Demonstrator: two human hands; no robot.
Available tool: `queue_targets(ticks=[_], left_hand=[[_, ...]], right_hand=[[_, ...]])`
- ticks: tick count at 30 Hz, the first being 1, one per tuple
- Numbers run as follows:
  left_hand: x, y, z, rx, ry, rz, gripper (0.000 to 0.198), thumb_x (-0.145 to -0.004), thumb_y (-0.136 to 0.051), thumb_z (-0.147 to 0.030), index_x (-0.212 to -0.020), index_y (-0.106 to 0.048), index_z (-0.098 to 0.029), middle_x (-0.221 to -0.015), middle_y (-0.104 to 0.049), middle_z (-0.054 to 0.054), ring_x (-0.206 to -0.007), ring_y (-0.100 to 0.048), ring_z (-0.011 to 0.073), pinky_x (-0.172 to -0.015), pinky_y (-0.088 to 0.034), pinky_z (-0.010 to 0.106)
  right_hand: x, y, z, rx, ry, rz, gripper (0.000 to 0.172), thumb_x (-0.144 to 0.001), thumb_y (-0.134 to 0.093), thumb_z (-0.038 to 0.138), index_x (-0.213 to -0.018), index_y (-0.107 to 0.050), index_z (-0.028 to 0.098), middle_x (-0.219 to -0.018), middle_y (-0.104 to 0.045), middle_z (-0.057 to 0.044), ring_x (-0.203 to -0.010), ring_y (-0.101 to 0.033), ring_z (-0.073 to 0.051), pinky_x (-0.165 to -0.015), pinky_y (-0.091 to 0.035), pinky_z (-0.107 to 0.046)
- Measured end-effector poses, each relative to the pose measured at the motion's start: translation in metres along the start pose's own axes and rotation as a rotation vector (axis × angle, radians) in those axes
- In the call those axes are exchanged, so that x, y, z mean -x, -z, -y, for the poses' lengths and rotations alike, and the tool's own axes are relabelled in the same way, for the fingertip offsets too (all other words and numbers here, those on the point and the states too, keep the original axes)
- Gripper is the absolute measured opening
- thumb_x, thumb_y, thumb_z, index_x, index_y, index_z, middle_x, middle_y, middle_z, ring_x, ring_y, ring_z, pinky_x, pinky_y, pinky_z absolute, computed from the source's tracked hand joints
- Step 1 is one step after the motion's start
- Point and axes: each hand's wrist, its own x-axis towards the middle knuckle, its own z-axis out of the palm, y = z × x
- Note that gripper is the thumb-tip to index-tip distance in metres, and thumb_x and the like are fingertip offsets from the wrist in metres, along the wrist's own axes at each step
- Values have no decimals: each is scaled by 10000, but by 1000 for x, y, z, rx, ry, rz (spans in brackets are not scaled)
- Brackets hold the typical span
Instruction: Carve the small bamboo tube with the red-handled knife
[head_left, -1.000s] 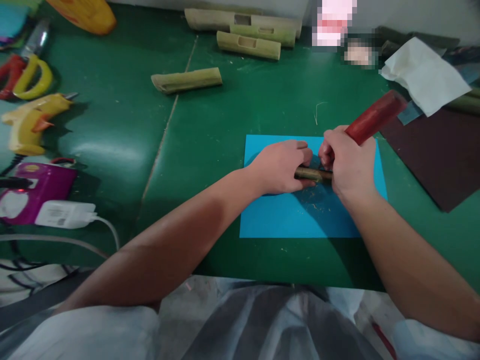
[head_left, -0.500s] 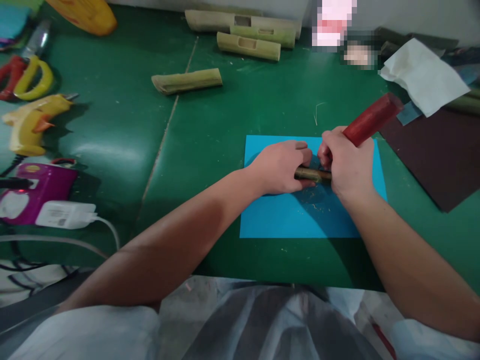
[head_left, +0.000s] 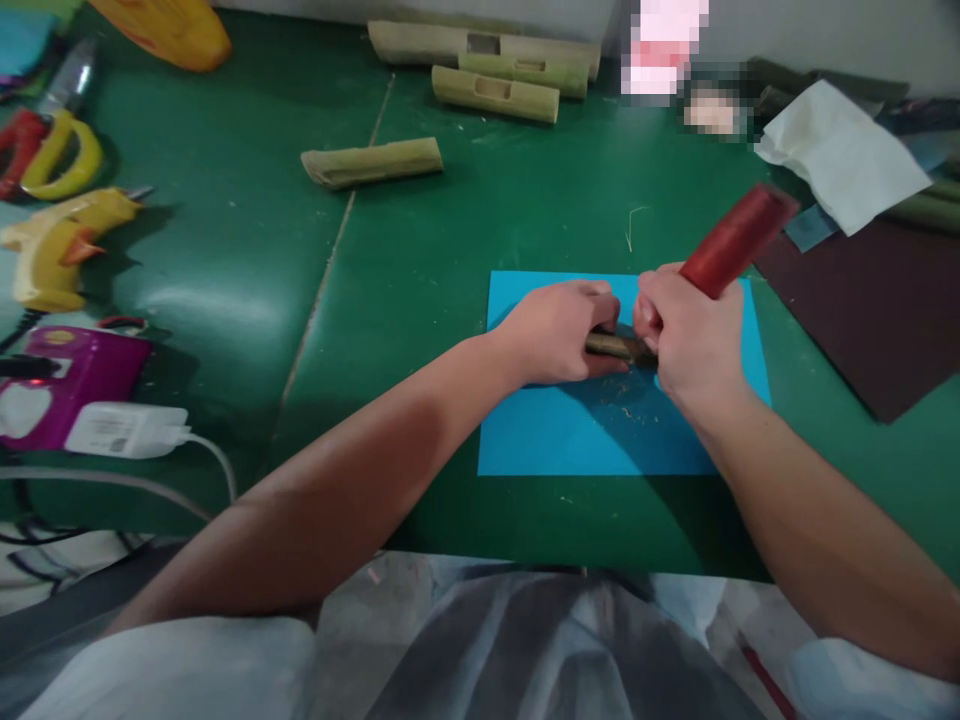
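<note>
My left hand is closed round a short, thin brown bamboo piece and keeps it low over a blue sheet. My right hand grips a tool with a thick red handle, which slants up and to the right out of the fist. The tool's working end is hidden beneath the hand, close to the bamboo's right end. Pale shavings are scattered on the sheet just below the bamboo.
Cut bamboo tubes with notches lie at the back, with a single bamboo piece nearer. On the left are scissors, a yellow glue gun and a purple power socket with cables. White paper and a dark sheet lie at right.
The red handle and right hand have shifted very slightly left and tilted a little. My left hand still holds the bamboo in nearly the same spot.
</note>
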Motion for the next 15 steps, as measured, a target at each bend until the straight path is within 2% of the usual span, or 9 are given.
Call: queue_targets(ticks=[4, 7, 11, 15], left_hand=[[-1, 3, -3, -46, 25, 16, 288, -951, -810, -497, -1015, -720, -231, -1142, -792, 100, -1067, -746, 302, -811, -509, 409], [-1, 5, -6, -66, 21, 21, 284, -962, -810, -493, -1030, -732, -228, -1142, -786, 95, -1083, -744, 293, -833, -506, 397], [0, 5, -6, -76, 16, 14, 295, -964, -809, -498, -1043, -738, -222, -1121, -781, 86, -1079, -746, 279, -832, -509, 375], [0, 4, -5, -71, 14, 15, 321, -960, -814, -499, -1087, -756, -210, -1140, -783, 94, -1116, -757, 299, -833, -508, 388]], right_hand=[[-3, 4, -6, -28, 53, -57, 438, -883, -752, 314, -536, -485, 305, -511, -432, 36, -508, -399, -168, -547, -372, -358], [-6, 5, -9, 4, 77, -37, 423, -888, -730, 287, -528, -509, 305, -537, -490, 24, -533, -436, -171, -594, -429, -366], [-6, 4, -7, 44, 51, -35, 408, -882, -712, 247, -530, -514, 305, -525, -468, 31, -529, -426, -169, -580, -423, -369], [-7, 4, -7, 45, 56, -38, 387, -871, -686, 197, -536, -520, 295, -523, -466, 31, -526, -417, -162, -590, -427, -382]])
